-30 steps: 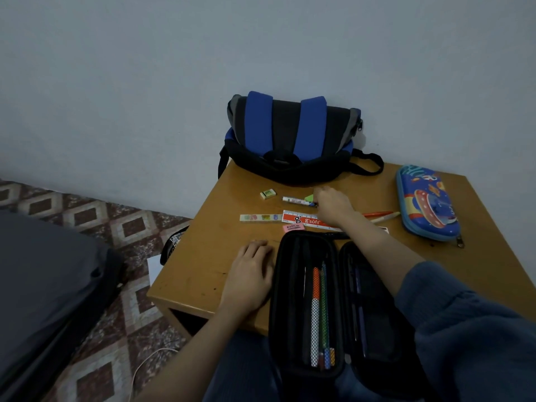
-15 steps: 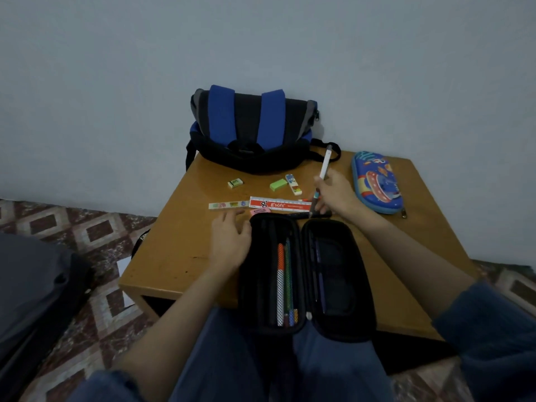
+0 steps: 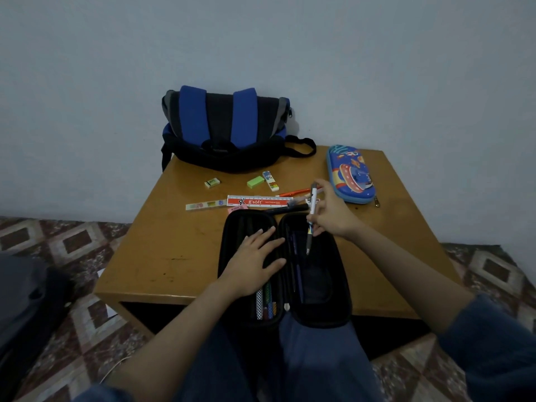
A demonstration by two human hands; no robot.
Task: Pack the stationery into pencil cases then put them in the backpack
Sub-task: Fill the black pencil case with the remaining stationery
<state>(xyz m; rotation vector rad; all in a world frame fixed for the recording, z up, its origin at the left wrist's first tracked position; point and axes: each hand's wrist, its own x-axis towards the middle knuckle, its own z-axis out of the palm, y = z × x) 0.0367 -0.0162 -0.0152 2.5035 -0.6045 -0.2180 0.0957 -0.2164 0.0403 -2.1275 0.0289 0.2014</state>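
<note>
While the right hand point(image 3: 333, 216) pinches the white pen point(image 3: 312, 200) over the right half of the black pencil case point(image 3: 319, 285), with the left hand point(image 3: 252, 265) flat on its left half, a loose pinch could drop the pen outside.

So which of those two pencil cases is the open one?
The black pencil case: it lies unzipped and spread flat, with pens showing inside. The blue cartoon-printed case is closed.

Dim, flat light; soft focus, wide-angle warp at edges.
</note>
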